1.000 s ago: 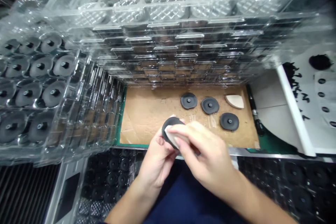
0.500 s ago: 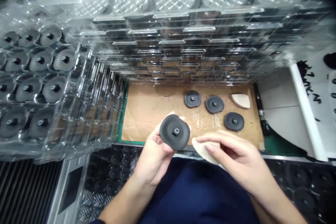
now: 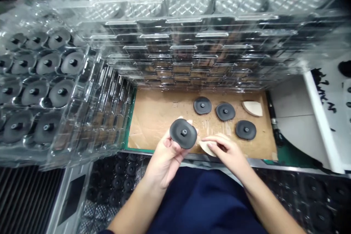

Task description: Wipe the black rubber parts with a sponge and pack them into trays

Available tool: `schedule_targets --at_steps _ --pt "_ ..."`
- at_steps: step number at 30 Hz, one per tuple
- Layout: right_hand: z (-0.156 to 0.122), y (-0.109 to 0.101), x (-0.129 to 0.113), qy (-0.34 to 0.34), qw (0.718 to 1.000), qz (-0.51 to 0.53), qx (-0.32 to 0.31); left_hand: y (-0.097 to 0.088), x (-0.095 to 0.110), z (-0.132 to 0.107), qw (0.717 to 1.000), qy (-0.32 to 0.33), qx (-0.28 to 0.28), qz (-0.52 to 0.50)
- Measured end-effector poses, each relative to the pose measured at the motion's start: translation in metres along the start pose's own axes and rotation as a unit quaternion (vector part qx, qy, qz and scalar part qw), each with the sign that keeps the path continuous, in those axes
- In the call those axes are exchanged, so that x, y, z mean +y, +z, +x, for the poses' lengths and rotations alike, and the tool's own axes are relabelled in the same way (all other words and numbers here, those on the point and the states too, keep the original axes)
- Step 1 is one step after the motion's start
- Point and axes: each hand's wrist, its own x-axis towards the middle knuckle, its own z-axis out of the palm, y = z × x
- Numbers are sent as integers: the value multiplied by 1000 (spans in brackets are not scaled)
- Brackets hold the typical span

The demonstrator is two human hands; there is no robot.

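My left hand [image 3: 167, 153] holds a dark grey rounded disc [image 3: 179, 139] with a small raised hub at its middle, hub side up. Between the thumb and fingers of my right hand [image 3: 223, 148] is a cream-coloured pad [image 3: 207, 149] with a curved edge, close to the right of the disc but apart from it. Beyond my hands, similar dark discs lie on the cardboard: one at the back [image 3: 202, 105], one in the middle [image 3: 225, 112] and one nearer me on the right [image 3: 246, 129]. Another cream pad [image 3: 252, 108], wedge-shaped, lies behind them.
Cardboard [image 3: 153, 117] covers the work surface. A tall stack of clear plastic trays [image 3: 186, 47] rises behind it. To the left stand more stacked trays [image 3: 79, 91] with dark discs in their pockets. A white panel [image 3: 322, 117] borders the right side, with a black tool [image 3: 274, 120] beside it.
My right hand has moved slightly forward and left with the cream pad. The disc in my left hand has tilted and shifted a little. The view has shifted slightly.
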Motion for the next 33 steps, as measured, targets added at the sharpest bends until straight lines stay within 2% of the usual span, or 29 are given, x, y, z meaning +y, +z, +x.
schedule_targets --at_steps 4,7,12,17,20,22,24,26,27,29,30,32,33 --pt "-12 27 16 -5 995 -60 77 -1 -1 1 1000 -1 20 -2" --pt "-20 35 21 -20 992 -86 85 -4 -1 1 999 8 39 -13" --pt "-21 33 24 -49 993 -76 76 -2 -2 2 998 15 53 -38" --pt "-20 34 21 -32 993 -40 108 0 -2 -1 998 11 46 -50" --pt "-9 26 15 -19 994 -9 110 -1 -3 -2 998 9 41 -44" --pt "3 14 1 -10 993 12 113 -1 -4 -3 999 3 32 -36" --pt "13 -1 -25 -10 991 36 128 1 -6 -4 999 2 21 -33" --pt "17 -13 -59 -44 987 56 146 4 -7 -6 999 7 5 -31" --pt "16 -17 -75 -92 983 64 147 5 -8 -6 1000 8 -3 -28" --pt "14 -24 -101 -173 979 43 103 6 -7 -8 1000 -3 -10 -13" --pt "13 -26 -109 -196 979 31 54 7 -7 -8 1000 -9 -7 -5" --pt "14 -29 -119 -206 978 12 -41 8 -5 -9 1000 -8 0 1" --pt "16 -29 -120 -205 977 7 -58 9 -5 -9 1000 -2 -3 0"
